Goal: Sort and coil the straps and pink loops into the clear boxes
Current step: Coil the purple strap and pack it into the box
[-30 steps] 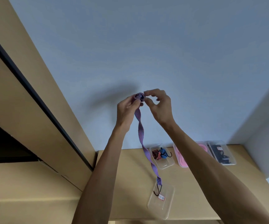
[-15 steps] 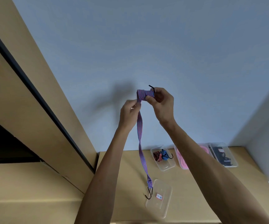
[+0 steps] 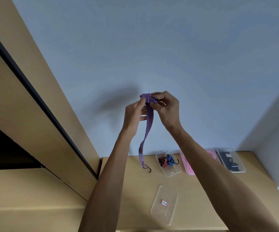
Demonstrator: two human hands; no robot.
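4 clear boxes (image 3: 168,165), 2 hands (image 3: 133,114), perhaps 3 coloured straps (image 3: 146,128).

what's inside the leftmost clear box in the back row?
The leftmost clear box holds a coiled red-and-black strap beside a coiled blue strap; a black hook sticks out toward its right wall. Anything beneath the coils is hidden.

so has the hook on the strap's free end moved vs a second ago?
Yes. The hook has risen off the lid and now hangs left of the box of coiled straps.
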